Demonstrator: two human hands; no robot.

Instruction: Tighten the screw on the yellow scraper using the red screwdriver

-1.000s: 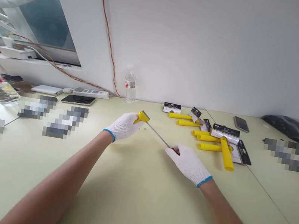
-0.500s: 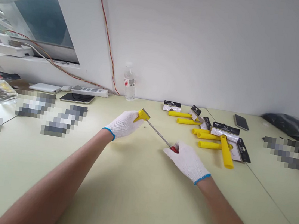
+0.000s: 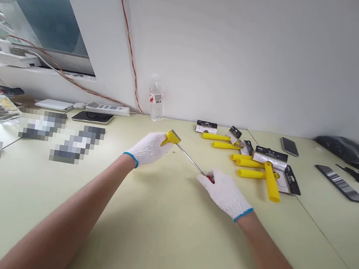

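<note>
- My white-gloved left hand [image 3: 148, 149] has its fingers clamped on the small yellow plastic scraper head with a metal edge [image 3: 172, 137], held just above the pale bench [image 3: 152, 221].
- My gloved right hand [image 3: 225, 192] grips the red-handled screwdriver [image 3: 208, 177]; its thin steel shaft [image 3: 191, 158] reaches the scraper.
- The scraper looks light, stiff and slick; I judge the body the safest hold, away from the edge.
- Against half a second ago, both hands sit almost unchanged.

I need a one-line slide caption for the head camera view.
Gloved left hand holds a yellow scraper; right hand drives a screwdriver into it.
</note>
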